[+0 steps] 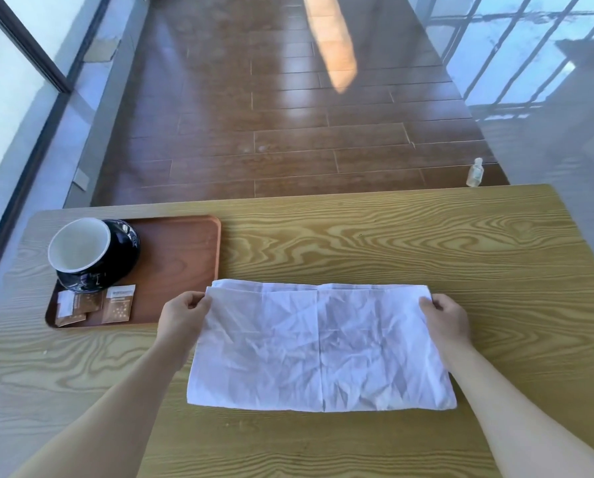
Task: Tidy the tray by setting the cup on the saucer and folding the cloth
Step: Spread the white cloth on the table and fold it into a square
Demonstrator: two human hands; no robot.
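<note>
Dark wooden floorboards (pixel 288 132) run away toward twelve o'clock, with glass panes along the nine o'clock side and pale railings showing through glass at two o'clock. Nearer the camera, a light table (pixel 392 243) with bold yellow-brown grain fills the lower half of the view. On it, near the centre and slightly toward five o'clock, lies the white cloth (pixel 323 346), creased and doubled over on itself (a layered edge shows along its far side), its long side running from nine to three o'clock. A reddish-brown tray (pixel 185 257) sits at nine o'clock on the table, its near right corner just beside the cloth's far left corner. The left hand (pixel 181 315) pinches the cloth's far left corner with curled fingers and thumb, partly over the tray's near edge, and the right hand (pixel 447 319) grips the far right corner in the same way. At the tray's far left a cup (pixel 81 250), white inside and dark outside, stands on a dark saucer (pixel 123 250). Three small brown-and-white sachets (pixel 116 305) lie flat on the tray at six o'clock from the cup, close together. A small clear bottle (pixel 475 172) stands on the floor just past the table's far edge at one o'clock.
</note>
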